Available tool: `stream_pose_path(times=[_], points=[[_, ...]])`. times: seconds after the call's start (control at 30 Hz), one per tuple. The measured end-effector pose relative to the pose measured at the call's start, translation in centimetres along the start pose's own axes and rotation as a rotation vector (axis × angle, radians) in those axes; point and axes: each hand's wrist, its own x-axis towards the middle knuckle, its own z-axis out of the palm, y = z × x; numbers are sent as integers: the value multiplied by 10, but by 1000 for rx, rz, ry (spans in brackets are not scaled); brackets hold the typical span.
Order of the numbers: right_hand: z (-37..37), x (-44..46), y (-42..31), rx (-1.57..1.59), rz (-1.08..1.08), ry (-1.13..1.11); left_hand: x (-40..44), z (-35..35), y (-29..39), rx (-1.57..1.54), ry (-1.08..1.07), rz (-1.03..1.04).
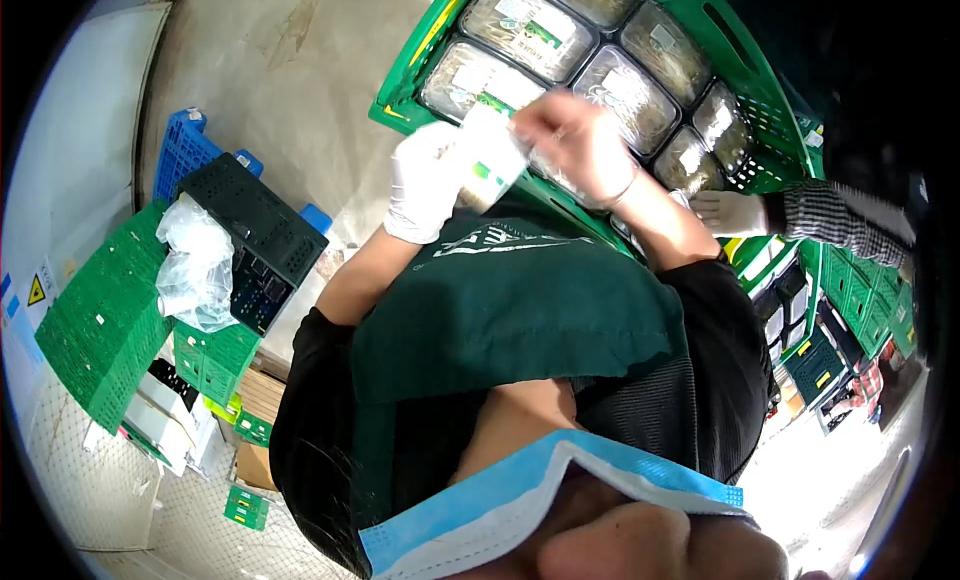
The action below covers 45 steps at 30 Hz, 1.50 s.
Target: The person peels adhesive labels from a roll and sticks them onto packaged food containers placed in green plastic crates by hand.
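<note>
A roll of white and green labels [487, 165] is gripped in my left hand [420, 185], which wears a white glove. My bare right hand [585, 145] is just to the right of the roll, above the trays. Its fingers bend toward the labels but are smeared by motion, so their hold is unclear. Behind both hands, a green crate [400, 90] carries several clear-lidded black trays [530, 30] of pale, stringy food. Some lids bear white and green labels.
A co-worker's gloved hand [728, 213] with a checked sleeve reaches in from the right by the crate. On the left, a crumpled plastic bag [197, 265] lies over a black crate [255, 215] and green crates [105, 315]. More green crates [860, 290] stand at right.
</note>
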Motion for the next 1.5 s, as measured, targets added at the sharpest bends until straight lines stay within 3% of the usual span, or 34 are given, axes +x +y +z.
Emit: stream_pose_path(times=[0.03, 0.07, 0.13, 0.2, 0.27, 0.3, 0.33, 0.37, 0.4, 0.47, 0.53, 0.57, 0.6, 0.63, 0.67, 0.7, 0.73, 0.77, 0.8, 0.83, 0.87, 0.93, 0.97, 1.0, 1.07, 1.13, 1.2, 1.27, 1.33, 1.4, 1.47, 1.5], points=[[-15, 10, 19, -129, 51, 122, -1, 0, 8, 338, -61, 136], [-34, 28, 48, -258, 102, 245, -2, 6, 4, 318, -52, 300], [-81, 73, 126, 59, 239, 141, 2, 1, -4, 278, -71, 258], [-73, 84, 144, 160, 263, -62, 5, -2, -12, -158, -12, -18], [-42, 77, 70, 143, 130, -370, 8, 0, 7, -165, 10, 39], [-27, 64, 34, 160, 223, -502, 12, -4, 4, -24, 14, 133], [-3, 48, 32, 200, -1, -509, 16, -9, 1, 119, 18, 228], [10, 35, 12, 211, -7, -419, 8, -7, 1, 7, 85, 155], [18, 26, 5, 178, 27, -337, 4, -9, 0, -190, 20, 133], [8, 21, 6, 223, 53, -188, 4, -9, 4, -119, -14, 2], [-24, 41, 33, -26, 117, -28, 1, 1, 25, 148, -61, 122], [-43, 59, 69, -162, 144, -58, 1, -1, 11, -119, -110, -55], [-59, 76, 95, -234, 251, -56, 2, -7, 6, -163, -161, -132], [-74, 94, 149, -362, 157, 27, 2, -12, 1, -240, -117, -190], [-82, 114, 142, -536, 372, 101, 1, -17, -2, -316, -73, -247], [-82, 122, 174, -552, 382, 144, -2, -21, 2, -250, -64, -257], [-77, 128, 212, -575, 526, 98, -3, -26, 5, -183, -55, -266], [-63, 127, 258, -772, 512, 62, -5, -37, 4, 118, -122, 31], [-49, 124, 292, -968, 494, 26, -7, -41, 14, -25, -221, 60], [-43, 121, 302, -869, 629, 63, -15, -48, 15, -161, -187, -65], [-40, 119, 281, -865, 628, 59, -22, -52, 15, -297, -151, -190], [-32, 110, 203, -948, 690, 5, -30, -51, 5, -387, -23, -84], [-15, 94, 195, -1126, 546, 214, -32, -56, -3, -387, 35, -117], [-9, 86, 189, -1121, 544, 212, -33, -60, -10, -387, 92, -149], [-4, 75, 174, -1231, 64, 554, -32, -53, -14, -289, 115, -86], [35, 49, 139, -797, 273, 106, -31, -41, -1, -233, -22, 11], [84, 11, 149, -538, -60, -120, -24, -30, -11, -257, -20, -7], [93, -11, 153, -728, -280, -11, -22, -10, -5, -277, -28, -26], [78, -21, 144, -631, -48, -125, -21, 21, 15, -474, -98, 48], [26, -25, 97, -1, 399, -238, -21, 41, 12, -428, -129, 67], [0, -51, 76, 421, 344, -141, -17, 57, 5, -387, -179, 85], [-13, -60, 59, 371, 271, -151, -15, 66, -2, -223, -171, 115]])
